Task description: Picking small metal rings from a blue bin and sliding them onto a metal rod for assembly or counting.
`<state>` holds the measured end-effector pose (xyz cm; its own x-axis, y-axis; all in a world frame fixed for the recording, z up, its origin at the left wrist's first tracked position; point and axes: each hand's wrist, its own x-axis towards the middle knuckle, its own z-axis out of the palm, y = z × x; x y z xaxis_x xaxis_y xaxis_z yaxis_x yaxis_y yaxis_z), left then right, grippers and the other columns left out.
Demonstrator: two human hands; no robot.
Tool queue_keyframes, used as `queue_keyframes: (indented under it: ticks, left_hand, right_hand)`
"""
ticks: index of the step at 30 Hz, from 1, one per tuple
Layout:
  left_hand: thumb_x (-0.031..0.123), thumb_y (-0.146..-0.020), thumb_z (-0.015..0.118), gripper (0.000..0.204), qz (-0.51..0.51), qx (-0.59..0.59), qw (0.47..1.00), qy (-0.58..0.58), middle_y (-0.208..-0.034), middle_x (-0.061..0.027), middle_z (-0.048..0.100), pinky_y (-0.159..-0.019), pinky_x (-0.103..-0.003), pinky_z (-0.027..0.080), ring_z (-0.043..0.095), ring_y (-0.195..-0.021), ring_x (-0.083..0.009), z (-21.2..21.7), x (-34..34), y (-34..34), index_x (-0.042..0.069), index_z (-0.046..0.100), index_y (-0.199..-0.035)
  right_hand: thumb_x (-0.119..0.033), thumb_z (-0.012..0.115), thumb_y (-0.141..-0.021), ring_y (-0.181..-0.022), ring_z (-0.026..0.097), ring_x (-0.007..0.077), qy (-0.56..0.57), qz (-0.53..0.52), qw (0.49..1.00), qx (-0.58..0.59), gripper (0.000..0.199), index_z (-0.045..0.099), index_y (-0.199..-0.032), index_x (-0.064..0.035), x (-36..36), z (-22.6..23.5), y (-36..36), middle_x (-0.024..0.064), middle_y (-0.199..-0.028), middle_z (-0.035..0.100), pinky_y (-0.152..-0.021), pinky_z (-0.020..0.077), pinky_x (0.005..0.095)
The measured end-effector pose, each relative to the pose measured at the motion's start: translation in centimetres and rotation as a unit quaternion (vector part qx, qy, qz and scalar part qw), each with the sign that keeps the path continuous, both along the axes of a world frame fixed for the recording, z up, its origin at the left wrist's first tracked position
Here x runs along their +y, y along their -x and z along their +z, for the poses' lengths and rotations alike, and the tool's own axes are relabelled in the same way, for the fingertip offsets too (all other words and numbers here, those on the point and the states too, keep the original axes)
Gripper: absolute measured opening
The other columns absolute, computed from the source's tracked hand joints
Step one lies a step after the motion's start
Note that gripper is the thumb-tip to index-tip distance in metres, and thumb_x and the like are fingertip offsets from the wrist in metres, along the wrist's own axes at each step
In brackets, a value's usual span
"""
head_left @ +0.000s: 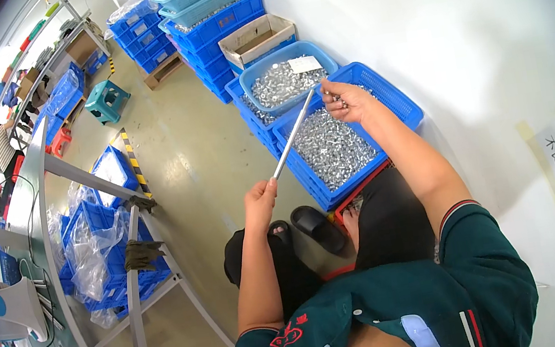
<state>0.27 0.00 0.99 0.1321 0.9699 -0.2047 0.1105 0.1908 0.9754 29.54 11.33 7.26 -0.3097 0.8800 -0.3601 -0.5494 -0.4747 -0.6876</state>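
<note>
White wall is running along the right of a workshop, while a greenish-grey floor is stretching away to the left. From where I am standing, a person's left hand is gripping the lower end of a slim silver rod, which is slanting up toward the right hand. That hand is curling around a few small metal pieces, its fingertips sitting just beside the rod's upper end; whether they are touching it, I cannot tell. Below, a blue crate is holding a heap of shiny parts. Beyond it, a paler blue basin is carrying more, with a white card resting on top. If the curled fingers were loosening, pieces could be dropping and getting lost among the heap. With only one end clearly gripped, the rod could be swinging aside. Near the crate, a bare foot is resting beside an empty black sandal; a falling rod could be striking those toes.
</note>
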Motion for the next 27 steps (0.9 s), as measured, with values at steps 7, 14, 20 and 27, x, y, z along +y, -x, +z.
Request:
queue_keyframes:
  ticks: [7, 14, 20, 27]
  left_hand:
    - [0.03, -0.086, 0.052, 0.034, -0.014, 0.024, 1.0, -0.012, -0.052, 0.0072, 0.033, -0.042, -0.021, 0.021, 0.028, -0.046, -0.0034, -0.1, -0.1, 0.0, 0.009, 0.045, -0.06]
    - [0.028, -0.086, 0.052, 0.034, -0.009, 0.017, 1.0, -0.013, -0.052, 0.0076, 0.033, -0.042, -0.021, 0.021, 0.028, -0.046, -0.0034, -0.2, 0.0, -0.2, 0.009, 0.045, -0.06]
    - [0.028, -0.086, 0.052, 0.034, -0.008, 0.021, 1.0, -0.016, -0.051, 0.0075, 0.032, -0.042, -0.021, 0.021, 0.027, -0.046, -0.0033, 0.0, -0.1, -0.2, 0.009, 0.044, -0.06]
    - [0.03, -0.086, 0.053, 0.035, -0.019, 0.043, 0.998, -0.029, -0.052, 0.0068, 0.034, -0.043, -0.022, 0.022, 0.029, -0.047, -0.0038, -0.4, -0.1, -0.1, 0.008, 0.045, -0.06]
  right_hand:
    - [-0.032, 0.055, -0.085, -0.045, 0.033, 0.0057, 0.009, -0.04, 0.999, -0.002, 0.027, 0.049, -0.083, -0.0054, -0.2, 0.4, 0.4, 0.0028, -0.066, 0.046, -0.035, 0.0232, 0.0167]
    - [-0.024, 0.053, -0.086, -0.046, 0.036, 0.005, 0.025, -0.032, 0.999, -0.029, 0.024, 0.053, -0.094, -0.0011, -0.3, 0.5, 0.4, 0.0026, -0.065, 0.047, -0.034, 0.0262, 0.0148]
    - [-0.017, 0.058, -0.083, -0.046, 0.035, 0.0042, 0.004, -0.026, 0.999, 0.025, 0.02, 0.054, -0.092, -0.0002, -0.7, 0.9, 0.5, 0.0013, -0.064, 0.046, -0.034, 0.0256, 0.0149]
    - [-0.016, 0.062, -0.08, -0.045, 0.035, 0.0037, -0.034, 0.001, 0.999, -0.011, 0.017, 0.055, -0.089, -0.0032, -0.9, 1.1, 1.0, -0.0018, -0.06, 0.044, -0.035, 0.0249, 0.0148]
